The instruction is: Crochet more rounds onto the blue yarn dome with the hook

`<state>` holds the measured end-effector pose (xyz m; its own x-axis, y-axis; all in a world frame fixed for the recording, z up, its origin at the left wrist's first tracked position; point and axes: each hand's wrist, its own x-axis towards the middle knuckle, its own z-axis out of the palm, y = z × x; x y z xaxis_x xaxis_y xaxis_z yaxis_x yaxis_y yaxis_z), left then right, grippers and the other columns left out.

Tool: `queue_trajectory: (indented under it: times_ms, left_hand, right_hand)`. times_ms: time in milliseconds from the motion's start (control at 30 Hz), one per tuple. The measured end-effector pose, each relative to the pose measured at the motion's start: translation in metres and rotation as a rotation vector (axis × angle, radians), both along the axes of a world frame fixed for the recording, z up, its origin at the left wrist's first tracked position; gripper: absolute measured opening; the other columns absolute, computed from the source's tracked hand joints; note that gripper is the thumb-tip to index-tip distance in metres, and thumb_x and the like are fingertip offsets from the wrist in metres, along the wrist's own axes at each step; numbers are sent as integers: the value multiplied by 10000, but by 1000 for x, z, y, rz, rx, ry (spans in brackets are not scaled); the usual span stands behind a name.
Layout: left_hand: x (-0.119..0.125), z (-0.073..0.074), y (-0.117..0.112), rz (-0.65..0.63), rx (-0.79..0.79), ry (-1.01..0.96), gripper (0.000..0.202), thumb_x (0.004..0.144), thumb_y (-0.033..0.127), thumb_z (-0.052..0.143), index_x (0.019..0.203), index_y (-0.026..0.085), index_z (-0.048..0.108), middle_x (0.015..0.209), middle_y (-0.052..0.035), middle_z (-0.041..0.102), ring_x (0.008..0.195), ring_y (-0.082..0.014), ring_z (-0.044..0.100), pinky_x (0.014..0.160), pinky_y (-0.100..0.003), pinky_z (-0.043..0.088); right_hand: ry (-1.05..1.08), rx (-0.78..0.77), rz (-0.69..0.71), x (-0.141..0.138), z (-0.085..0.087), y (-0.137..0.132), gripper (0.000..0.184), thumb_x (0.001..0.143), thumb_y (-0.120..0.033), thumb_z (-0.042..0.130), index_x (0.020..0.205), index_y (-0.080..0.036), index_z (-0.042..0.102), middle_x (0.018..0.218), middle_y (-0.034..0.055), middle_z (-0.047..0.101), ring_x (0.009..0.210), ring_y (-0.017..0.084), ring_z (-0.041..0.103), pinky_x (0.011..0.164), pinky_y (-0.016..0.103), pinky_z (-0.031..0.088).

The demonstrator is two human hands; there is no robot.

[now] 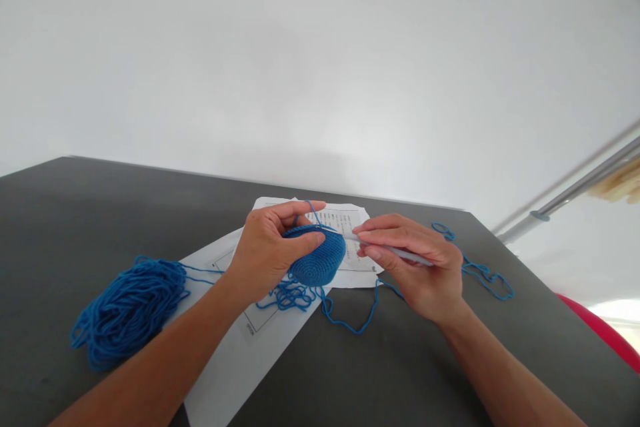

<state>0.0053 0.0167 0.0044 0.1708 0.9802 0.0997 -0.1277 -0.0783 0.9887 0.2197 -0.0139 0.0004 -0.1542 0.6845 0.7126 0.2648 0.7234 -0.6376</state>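
A rounded piece of blue crochet work [320, 261] is pinched by my left hand [273, 240], thumb on the near face. A strand of blue yarn runs over my raised left index finger down to the top edge of the piece. My right hand [415, 257] grips a crochet hook [407, 255] with a pale grey handle, held much like a pencil. The hook's thin metal tip meets the upper edge of the crochet work near my left thumb. Loose yarn [290, 295] lies in loops below the piece.
A skein of blue yarn [133, 310] rests on the dark table [320, 373] at left. Printed sheets of paper [235, 380] lie under my hands. More yarn [487, 277] trails at right. Behind stands a white wall; a metal rail [565, 197] and a red edge [600, 330] are at right.
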Motion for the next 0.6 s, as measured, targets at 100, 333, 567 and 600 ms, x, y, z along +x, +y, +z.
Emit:
queue_trajectory:
  times_ms: [100, 333, 567, 600]
  left_hand:
    - [1, 2, -1, 34, 47, 47, 428, 667, 201, 859, 1091, 154, 818, 662, 34, 638, 569, -111, 556, 518, -216, 442]
    - [4, 4, -5, 162, 188, 162, 360, 694, 207, 831, 1050, 158, 832, 676, 16, 672, 600, -133, 590, 572, -234, 491]
    - [7, -4, -4, 225, 274, 234, 338, 745, 232, 806, 1077, 171, 826, 711, 13, 659, 620, -135, 587, 587, -237, 488]
    - [6, -5, -4, 230, 283, 248, 342, 758, 233, 798, 1094, 172, 820, 718, 13, 657, 625, -135, 586, 593, -239, 488]
  right_hand:
    - [-51, 79, -10, -1, 3, 0, 239, 864, -122, 774, 1025, -289, 833, 955, 70, 807, 855, 231, 763, 728, 380, 647]
    - [-84, 135, -57, -4, 6, -3, 251, 867, -124, 759, 1040, -292, 830, 942, 68, 809, 812, 228, 760, 690, 367, 637]
    - [-149, 211, -112, -9, 4, -6, 276, 876, -98, 731, 1066, -281, 815, 953, 78, 797, 816, 229, 750, 686, 376, 634]
    - [-150, 219, -114, -10, 3, -6, 272, 878, -95, 727, 1062, -276, 814, 951, 79, 795, 814, 227, 750, 687, 375, 633]
